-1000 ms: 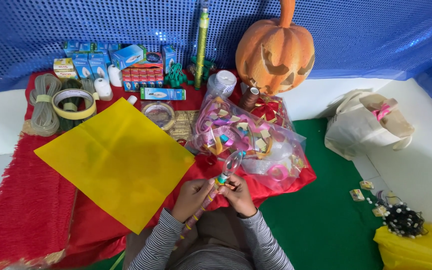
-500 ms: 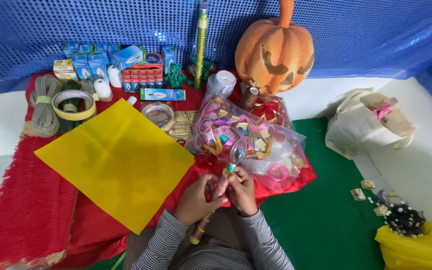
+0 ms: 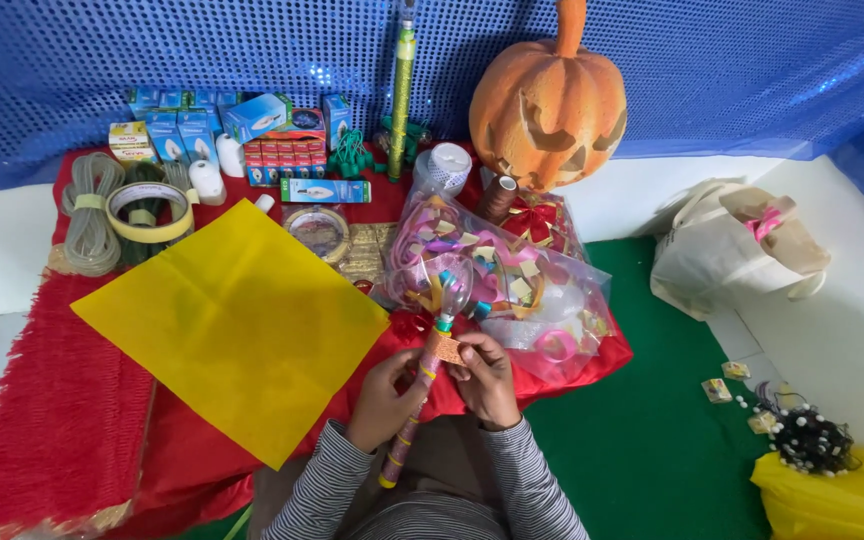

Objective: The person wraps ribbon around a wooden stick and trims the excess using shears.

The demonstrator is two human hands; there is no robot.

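Both hands hold a decorated stick (image 3: 413, 415), wrapped in coloured bands, with a clear bulb-like top (image 3: 451, 288). My left hand (image 3: 384, 399) grips the shaft at its middle. My right hand (image 3: 486, 378) pinches an orange band (image 3: 442, 347) just under the top. The stick tilts up and away from me, its lower end over my lap. A yellow paper square (image 3: 230, 324) lies on the red cloth (image 3: 62, 440) to the left of my hands. A clear bag of coloured ribbons (image 3: 512, 280) lies right behind the stick's top.
At the back stand an orange carved pumpkin (image 3: 549, 105), small boxes (image 3: 222, 120), a tape roll (image 3: 148, 210), coiled cord (image 3: 92, 215) and a green glitter tube (image 3: 401, 95). A cloth bag (image 3: 732, 250) sits at right, a yellow bag (image 3: 832, 495) and beads at lower right.
The stick has swung up from lying low between my hands to pointing at the ribbon bag. My right hand has slid up to the orange band.
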